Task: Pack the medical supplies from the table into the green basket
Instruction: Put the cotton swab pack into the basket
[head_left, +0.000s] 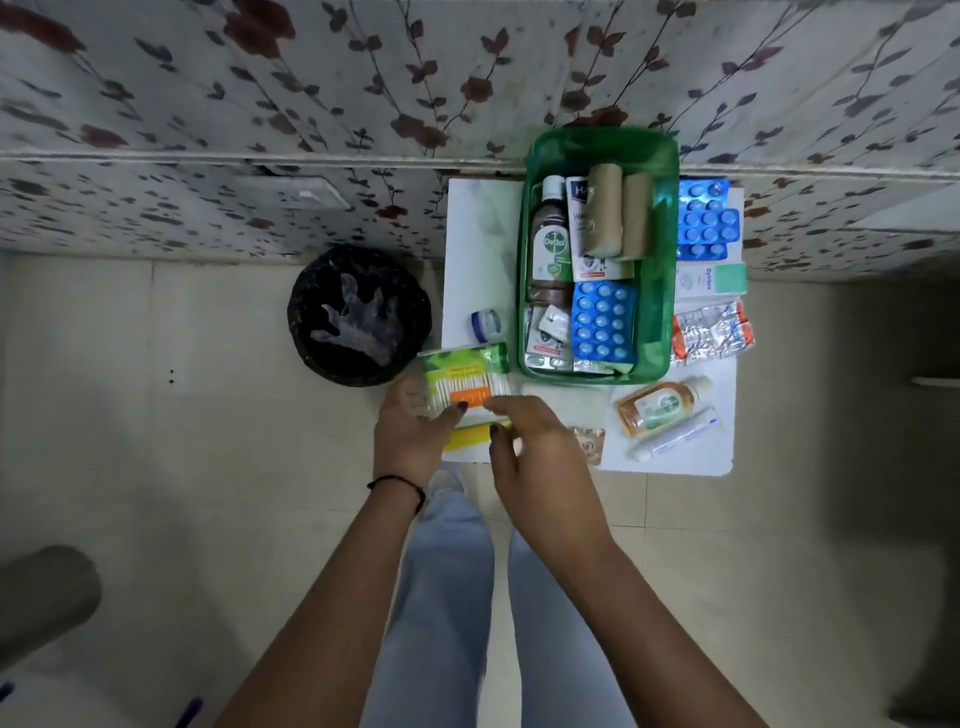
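The green basket stands on a small white table and holds a Dettol bottle, a white tube, two tan bandage rolls, a blue pill strip and sachets. At the table's near left corner my left hand grips a pack of cotton buds with a green and orange label. My right hand touches the pack's right side with its fingers curled. Under the pack lies a yellow box.
Loose on the table: a small jar, blue pill strips, a white-green box, foil strips, an amber Dettol bottle, a white tube. A black bin holding a glove stands to the left.
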